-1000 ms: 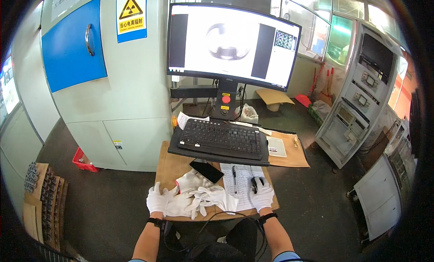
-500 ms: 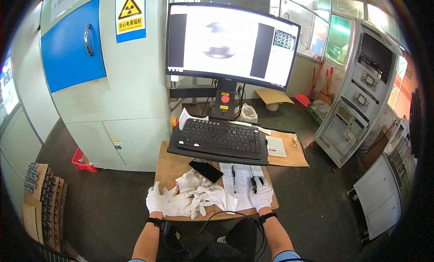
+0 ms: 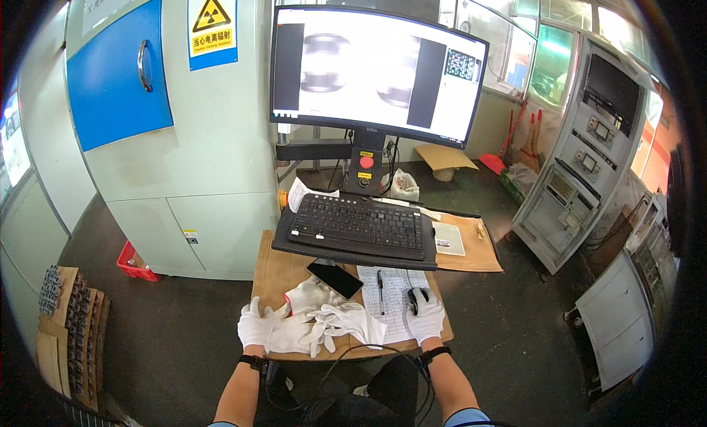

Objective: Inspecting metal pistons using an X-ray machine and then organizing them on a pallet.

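My right hand [image 3: 426, 322], in a white glove, is closed over a black computer mouse [image 3: 418, 298] that rests on a printed sheet [image 3: 398, 309]. Also gloved in white, my left hand [image 3: 256, 327] lies at the tabletop's left front edge, fingers stretched out and holding nothing. It touches a loose pile of white gloves [image 3: 346, 320]. A black phone [image 3: 336, 278] lies behind the pile, and a pen [image 3: 381, 291] is on the sheet. Above them, a black keyboard [image 3: 359, 222] sits on a raised tray. The monitor [image 3: 377, 70] displays two blurred grey shapes on white.
To the left stands a large pale cabinet [image 3: 199, 147] with a blue door [image 3: 121, 73] and a radiation warning sign [image 3: 213, 22]. A red button [image 3: 367, 162] is below the monitor. Small metal parts [image 3: 82, 316] are stacked at the lower left; an instrument rack [image 3: 571, 169] stands right.
The picture on the monitor has shifted from one blurred shape in the middle to two, at left and right. My hands stay in nearly the same place.
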Demonstrator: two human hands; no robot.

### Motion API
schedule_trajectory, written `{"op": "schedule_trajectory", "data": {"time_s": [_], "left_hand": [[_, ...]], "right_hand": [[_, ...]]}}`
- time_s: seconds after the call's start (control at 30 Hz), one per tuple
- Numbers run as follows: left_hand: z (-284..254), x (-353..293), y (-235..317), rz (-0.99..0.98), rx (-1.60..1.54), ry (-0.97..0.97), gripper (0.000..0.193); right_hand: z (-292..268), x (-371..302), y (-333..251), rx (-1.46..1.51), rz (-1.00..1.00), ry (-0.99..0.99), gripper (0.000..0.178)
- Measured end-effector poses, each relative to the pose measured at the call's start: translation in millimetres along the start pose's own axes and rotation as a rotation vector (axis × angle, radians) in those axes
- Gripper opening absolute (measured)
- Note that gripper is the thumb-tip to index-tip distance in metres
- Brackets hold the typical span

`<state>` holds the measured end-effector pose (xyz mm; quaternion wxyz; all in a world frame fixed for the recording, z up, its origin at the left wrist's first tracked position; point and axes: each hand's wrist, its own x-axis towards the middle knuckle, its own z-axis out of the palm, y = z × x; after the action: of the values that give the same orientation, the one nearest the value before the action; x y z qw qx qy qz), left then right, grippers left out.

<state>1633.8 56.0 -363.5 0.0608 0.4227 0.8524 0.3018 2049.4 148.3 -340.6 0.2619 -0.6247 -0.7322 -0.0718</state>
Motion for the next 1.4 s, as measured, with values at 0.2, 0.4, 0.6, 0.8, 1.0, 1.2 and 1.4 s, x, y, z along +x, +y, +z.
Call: {"op": "schedule_trajectory", "data": {"time_s": [0.2,0.4,0.6,0.8,1.0,1.2,1.4], "left_hand": [[4,1,-5,0.027,0.015,0.029,0.049],[1,0,-2,0.014,0.020,0.009,0.050],[-3,-1,4,0.032,0.029,0.020,0.050],[0,1,-1,-0.003,-0.024,0.015,0.049],[2,0,-1,0.012,0.002,0.019,0.050],[3,1,-2,0.012,-0.011,0.027,0.050],[2,0,-4,0.020,-0.019,0.023,0.049]], "right_hand": [[3,-1,2,0.007,-0.005,0.010,0.050],[2,-1,2,0.000,-0.016,0.027,0.051],[2,-1,2,-0.005,-0.020,0.030,0.051],[2,0,1,-0.013,-0.009,0.000,0.052],[4,-2,4,-0.008,-0.008,-0.007,0.053],[5,-2,4,-0.017,0.010,-0.020,0.051],[-9,2,-9,0.018,0.034,-0.031,0.045]]}}
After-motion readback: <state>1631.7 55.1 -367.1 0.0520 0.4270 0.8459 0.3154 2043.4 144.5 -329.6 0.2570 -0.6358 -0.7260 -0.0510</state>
